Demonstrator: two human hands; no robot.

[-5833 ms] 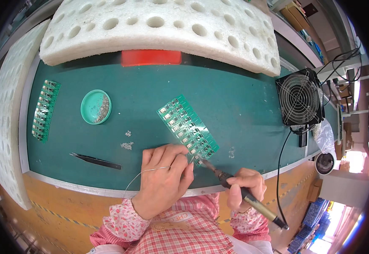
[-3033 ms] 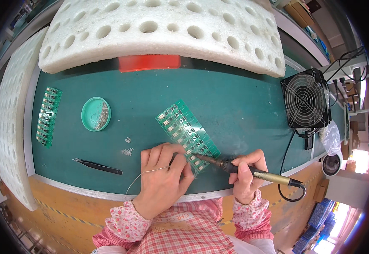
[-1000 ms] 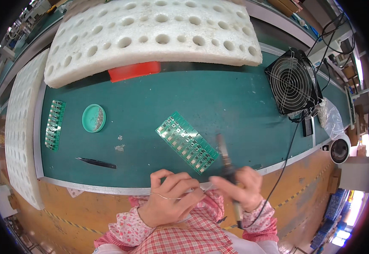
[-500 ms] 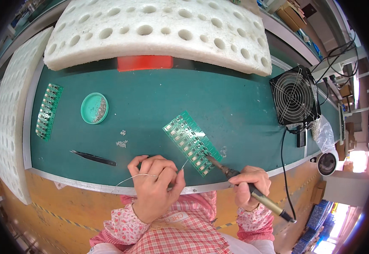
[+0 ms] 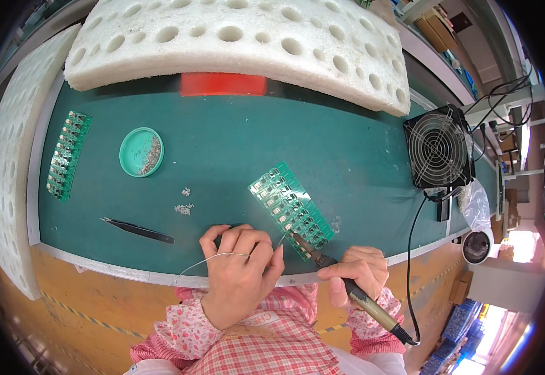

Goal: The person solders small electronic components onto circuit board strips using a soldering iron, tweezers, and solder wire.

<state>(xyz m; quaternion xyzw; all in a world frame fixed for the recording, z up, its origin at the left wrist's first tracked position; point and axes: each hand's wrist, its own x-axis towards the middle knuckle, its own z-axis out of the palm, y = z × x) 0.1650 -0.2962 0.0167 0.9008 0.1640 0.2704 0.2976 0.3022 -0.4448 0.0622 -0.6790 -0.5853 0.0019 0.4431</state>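
Note:
My right hand (image 5: 361, 275) grips a soldering iron (image 5: 372, 307) by its handle. Its tip touches, or hovers just over, the lower left part of a green circuit board (image 5: 292, 206) lying slantwise on the mat. In my left hand (image 5: 241, 269), the fingers are pinched around thin solder wire (image 5: 205, 261), whose loose tail trails left. The wire's short front end meets the board close to the iron's tip. Black tweezers (image 5: 137, 230) lie to the left of my left hand. Small loose metallic bits (image 5: 183, 209) rest on the mat beyond it.
A round green dish (image 5: 141, 152) holds tiny parts. Another circuit board (image 5: 69, 156) lies at far left. White foam blocks with holes (image 5: 235, 56) line the back, before them a red bin (image 5: 222, 84). A black fan (image 5: 438, 147) stands right; the iron's cable (image 5: 411, 262) runs toward it.
The iron's tip has moved left across the board to the solder wire's end, my right hand shifting left with it. The view has shifted slightly.

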